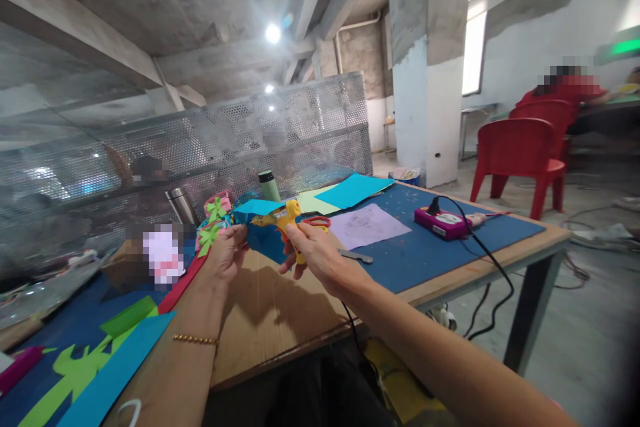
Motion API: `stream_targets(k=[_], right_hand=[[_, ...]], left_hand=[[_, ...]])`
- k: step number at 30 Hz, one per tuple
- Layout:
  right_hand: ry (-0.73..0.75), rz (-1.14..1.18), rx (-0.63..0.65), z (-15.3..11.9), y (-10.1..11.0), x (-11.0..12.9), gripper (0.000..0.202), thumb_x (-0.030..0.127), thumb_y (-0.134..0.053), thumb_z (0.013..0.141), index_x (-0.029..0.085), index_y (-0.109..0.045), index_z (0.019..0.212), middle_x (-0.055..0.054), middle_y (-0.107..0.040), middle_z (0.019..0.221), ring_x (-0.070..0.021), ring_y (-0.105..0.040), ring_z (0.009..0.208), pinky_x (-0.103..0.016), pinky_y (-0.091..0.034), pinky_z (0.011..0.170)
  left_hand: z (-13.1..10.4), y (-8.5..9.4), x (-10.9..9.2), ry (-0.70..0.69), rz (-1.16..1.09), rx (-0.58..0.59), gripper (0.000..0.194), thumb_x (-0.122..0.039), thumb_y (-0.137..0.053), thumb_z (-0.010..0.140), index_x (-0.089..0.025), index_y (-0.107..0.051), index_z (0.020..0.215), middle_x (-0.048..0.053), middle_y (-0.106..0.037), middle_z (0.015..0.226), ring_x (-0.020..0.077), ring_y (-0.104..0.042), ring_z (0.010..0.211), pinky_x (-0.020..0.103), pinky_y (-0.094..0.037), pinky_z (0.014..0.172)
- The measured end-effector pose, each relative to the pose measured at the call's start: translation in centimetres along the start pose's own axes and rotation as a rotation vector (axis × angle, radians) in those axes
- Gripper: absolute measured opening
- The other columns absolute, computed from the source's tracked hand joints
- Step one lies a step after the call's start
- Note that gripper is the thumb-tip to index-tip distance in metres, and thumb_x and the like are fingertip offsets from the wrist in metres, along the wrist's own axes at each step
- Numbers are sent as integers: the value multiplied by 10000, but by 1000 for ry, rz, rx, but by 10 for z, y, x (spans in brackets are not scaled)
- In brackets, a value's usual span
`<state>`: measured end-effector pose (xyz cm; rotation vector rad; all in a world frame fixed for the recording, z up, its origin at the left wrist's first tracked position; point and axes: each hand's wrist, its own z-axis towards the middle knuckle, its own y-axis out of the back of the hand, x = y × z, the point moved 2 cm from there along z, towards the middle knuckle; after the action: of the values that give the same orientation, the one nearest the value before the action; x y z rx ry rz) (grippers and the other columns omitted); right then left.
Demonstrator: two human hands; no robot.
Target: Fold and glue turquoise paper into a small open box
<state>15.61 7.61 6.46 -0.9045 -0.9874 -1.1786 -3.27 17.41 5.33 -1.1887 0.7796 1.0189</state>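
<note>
Head view shows the right hand (313, 250) with its grip clamped on a yellow glue gun (285, 217) above the worktop's near edge (280, 300). Just left of it, the left hand (231, 250) pinches blue paper (265, 233); farther right lies a purple sheet (370, 225), near a magenta box (440, 222).

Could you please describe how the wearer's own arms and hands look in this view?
Both the left hand and the right hand are ungloved, and no sleeve shows on either forearm. A thin gold-coloured bracelet of small, bead-like links circles the left forearm near the wrist. No bracelet or watch shows on the right arm.
</note>
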Motion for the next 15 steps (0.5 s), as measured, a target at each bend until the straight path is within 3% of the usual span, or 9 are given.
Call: stream_targets(k=[7, 15], right_hand=[[-16, 8, -13, -3, -3, 5, 331, 448, -455, 972, 177, -470, 783, 25, -530, 688, -91, -628, 476, -155, -389, 333], [-6, -19, -19, -2, -2, 4, 346, 464, -464, 968, 186, -462, 762, 49, -505, 602, -93, -595, 425, -176, -372, 331]], left_hand=[[-4, -4, -3, 1, -15, 0, 253, -178, -835, 546, -163, -592, 614, -47, -592, 532, 86, -535, 490, 209, -433, 525], [4, 4, 2, 2, -33, 41, 241, -184, -844, 536, -159, -628, 642, -30, -625, 569, 106, -553, 517, 227, -436, 534]])
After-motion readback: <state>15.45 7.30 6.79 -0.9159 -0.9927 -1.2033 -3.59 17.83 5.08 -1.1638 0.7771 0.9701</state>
